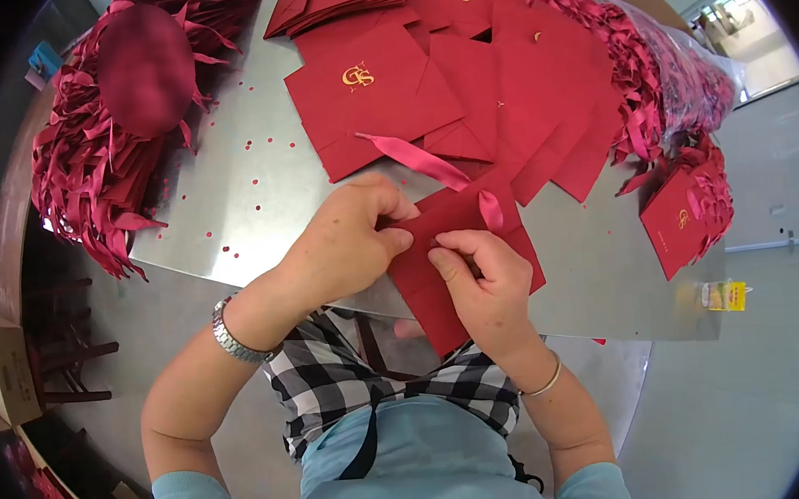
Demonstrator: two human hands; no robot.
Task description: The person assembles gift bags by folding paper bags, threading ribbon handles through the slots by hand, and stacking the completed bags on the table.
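Observation:
A flat red paper bag (434, 318) lies at the table's near edge, partly over my lap. My left hand (346, 240) is closed on its left side, thumb and forefinger pinched at the paper. On the bag's right part, my right hand (490, 284) is closed, thumb and forefinger together against the paper. Whatever sits between those fingertips is too small to make out. A pink ribbon (420, 162) runs from over the bags behind down to the bag's upper part, close to my right forefinger; its far tip lies loose.
Behind my hands, red bags with gold lettering (376, 90) lie in overlapping piles on the metal table (246, 120). Ribboned bags (118, 179) are heaped left. A plastic sack of ribbons (679, 82) stands right, above a ribboned bag (673, 225). Red paper dots are scattered about.

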